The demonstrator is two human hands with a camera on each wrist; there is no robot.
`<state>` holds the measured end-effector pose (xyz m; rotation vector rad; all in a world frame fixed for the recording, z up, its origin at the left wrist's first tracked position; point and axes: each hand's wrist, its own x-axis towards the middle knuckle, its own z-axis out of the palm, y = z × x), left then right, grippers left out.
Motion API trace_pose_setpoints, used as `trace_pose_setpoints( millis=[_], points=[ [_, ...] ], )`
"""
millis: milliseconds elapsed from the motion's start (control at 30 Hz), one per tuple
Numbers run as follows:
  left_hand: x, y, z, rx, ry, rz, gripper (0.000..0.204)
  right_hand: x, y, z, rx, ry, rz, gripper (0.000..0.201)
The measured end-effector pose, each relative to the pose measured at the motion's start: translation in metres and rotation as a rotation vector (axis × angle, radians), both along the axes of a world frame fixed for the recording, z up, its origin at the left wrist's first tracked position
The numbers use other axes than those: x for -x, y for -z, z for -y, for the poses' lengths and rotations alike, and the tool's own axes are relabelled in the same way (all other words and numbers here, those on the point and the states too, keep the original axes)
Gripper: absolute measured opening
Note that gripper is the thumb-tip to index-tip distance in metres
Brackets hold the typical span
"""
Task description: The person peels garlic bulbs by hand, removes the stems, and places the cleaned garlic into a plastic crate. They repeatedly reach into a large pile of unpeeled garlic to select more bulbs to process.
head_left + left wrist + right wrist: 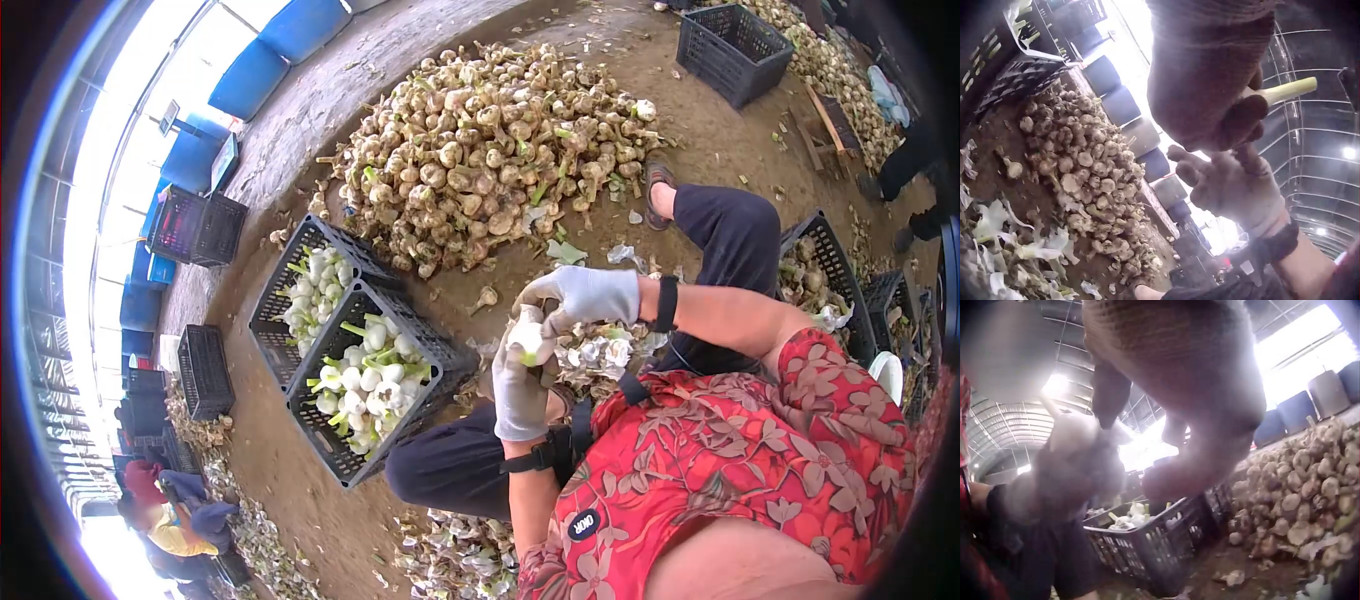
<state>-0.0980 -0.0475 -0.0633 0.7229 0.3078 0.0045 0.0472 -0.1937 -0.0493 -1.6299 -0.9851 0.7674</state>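
Observation:
My left hand (520,398), in a pale work glove, grips a peeled white garlic bulb (527,338). In the left wrist view its pale green stem (1291,90) sticks out past the fingers. My right hand (592,296), gloved too, arches over the bulb from the other side, its fingertips right at the bulb's top. Between its bent fingers and thumb a gap shows in the right wrist view, where the bulb (1075,431) and the left hand are blurred. Loose white peelings (600,352) lie on the ground below the hands.
A big heap of unpeeled garlic (490,150) lies ahead. Two black crates hold peeled bulbs, the nearer crate (440,365) beside my left knee. Another crate (735,55) stands beyond the heap, and one with garlic (850,290) sits to my right. Another person (180,520) sits far left.

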Motion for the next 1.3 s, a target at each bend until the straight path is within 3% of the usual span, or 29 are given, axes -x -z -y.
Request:
trace_pose_setpoints(
  millis=[33, 67, 100, 133, 200, 233, 267, 333, 400, 433, 467, 533, 600, 700, 733, 800, 833, 967, 1033, 1067, 1133, 1167, 1200, 1267, 1300],
  points=[
    [-0.004, 0.010, -0.005, 0.044, -0.041, -0.031, 0.058, 0.006, 0.000, -0.003, 0.060, 0.114, -0.063, 0.033],
    [-0.009, 0.015, -0.009, 0.089, -0.086, -0.064, 0.055, 0.015, -0.008, -0.008, 0.103, 0.278, -0.353, 0.028],
    [-0.016, 0.019, -0.013, 0.183, -0.122, -0.057, 0.054, 0.022, -0.006, -0.012, 0.066, 0.346, -0.305, 0.027],
    [-0.014, 0.022, -0.012, 0.079, -0.154, 0.010, 0.055, 0.028, -0.005, -0.015, 0.029, 0.411, -0.256, 0.025],
    [-0.014, -0.017, 0.007, -0.127, -0.213, 0.145, 0.058, 0.041, -0.003, -0.020, -0.024, 0.441, 0.289, 0.020],
    [-0.008, -0.007, 0.007, -0.111, -0.177, 0.172, 0.059, 0.048, -0.004, -0.022, -0.050, 0.448, 0.560, 0.017],
    [-0.010, -0.014, 0.015, -0.195, -0.262, 0.107, 0.055, 0.056, -0.010, -0.024, 0.021, 0.324, 0.593, 0.014],
    [-0.011, 0.000, 0.008, -0.143, -0.399, 0.002, 0.051, 0.063, -0.006, -0.026, 0.016, 0.190, 0.547, 0.011],
    [-0.007, 0.027, -0.017, 0.067, -0.317, 0.065, 0.049, 0.041, -0.002, -0.026, -0.190, 0.388, 0.388, 0.012],
    [-0.003, 0.040, -0.026, 0.174, -0.277, 0.100, 0.048, 0.025, 0.010, -0.029, -0.167, 0.556, 0.058, 0.010],
    [-0.004, 0.035, -0.025, 0.169, -0.313, 0.096, 0.047, 0.010, 0.002, -0.024, -0.027, 0.698, 0.065, 0.010],
    [-0.006, 0.014, -0.022, 0.151, -0.379, 0.082, 0.044, -0.011, 0.020, -0.010, 0.359, 0.461, 0.662, 0.016],
    [-0.010, 0.001, -0.022, 0.147, -0.451, 0.043, 0.041, -0.011, 0.016, -0.006, 0.745, -0.052, 0.742, 0.026],
    [-0.015, -0.004, -0.021, 0.105, -0.462, 0.088, 0.038, 0.018, -0.013, -0.011, 0.260, 0.158, 0.565, 0.038],
    [-0.015, -0.009, -0.017, -0.015, -0.460, 0.034, 0.037, 0.027, -0.023, -0.017, 0.092, 0.239, 0.486, 0.039],
    [-0.020, -0.017, -0.011, -0.260, -0.448, -0.060, 0.035, 0.045, -0.036, -0.033, 0.035, 0.330, 0.181, 0.034],
    [-0.023, -0.017, -0.005, -0.193, -0.495, 0.010, 0.033, 0.049, -0.039, -0.037, 0.002, 0.372, 0.031, 0.032],
    [-0.026, -0.020, 0.001, -0.218, -0.520, -0.013, 0.030, 0.044, -0.007, -0.048, -0.073, 0.526, 0.191, 0.013],
    [-0.023, -0.004, 0.000, -0.563, -0.533, -0.037, 0.027, 0.029, 0.012, -0.044, 0.028, 0.618, 0.113, 0.013],
    [-0.023, -0.008, 0.000, -0.432, -0.520, -0.029, 0.024, 0.018, 0.027, -0.039, 0.079, 0.700, 0.124, 0.015],
    [-0.021, -0.013, -0.003, -0.178, -0.496, 0.031, 0.022, -0.004, 0.034, -0.018, 0.361, 0.676, 0.052, 0.023],
    [-0.019, -0.013, -0.007, -0.054, -0.486, 0.087, 0.022, -0.010, 0.040, -0.014, 0.510, 0.502, 0.365, 0.022],
    [-0.016, -0.014, -0.010, 0.067, -0.471, 0.135, 0.023, -0.007, 0.047, -0.008, 0.662, 0.302, 0.521, 0.023],
    [-0.016, -0.016, -0.015, 0.326, -0.401, 0.189, 0.026, 0.004, 0.042, -0.001, 0.600, 0.168, 0.638, 0.033],
    [-0.016, -0.018, -0.017, 0.454, -0.367, 0.216, 0.027, 0.010, 0.033, -0.004, 0.427, 0.217, 0.591, 0.035]
  ],
)
